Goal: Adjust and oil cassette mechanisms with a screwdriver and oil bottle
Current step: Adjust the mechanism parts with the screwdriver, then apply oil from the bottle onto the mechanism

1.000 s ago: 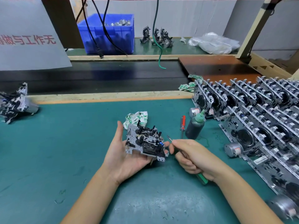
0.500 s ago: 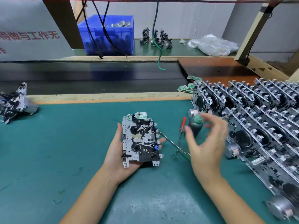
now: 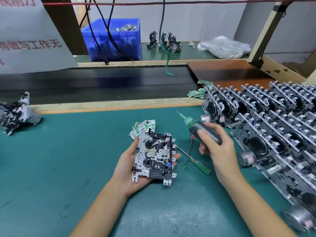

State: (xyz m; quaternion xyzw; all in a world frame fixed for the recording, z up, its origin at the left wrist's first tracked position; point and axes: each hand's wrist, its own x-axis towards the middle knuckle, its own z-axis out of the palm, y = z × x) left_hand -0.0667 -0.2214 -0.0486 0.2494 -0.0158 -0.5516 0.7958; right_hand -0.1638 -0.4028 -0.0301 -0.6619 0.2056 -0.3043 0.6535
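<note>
The left hand (image 3: 131, 170) cradles the cassette mechanism (image 3: 154, 155) on its palm, fingers relaxed. The right hand (image 3: 217, 147) grasps the oil bottle (image 3: 203, 130), nozzle raised. The screwdriver (image 3: 195, 159) lies on the table (image 3: 68, 159); oiling appears not yet begun.

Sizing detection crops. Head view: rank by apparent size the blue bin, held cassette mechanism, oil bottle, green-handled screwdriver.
1. blue bin, largest despite being farthest
2. cassette mechanism
3. and 4. unsure: oil bottle, partly covered by the right hand, and green-handled screwdriver, longer but far thinner
</note>
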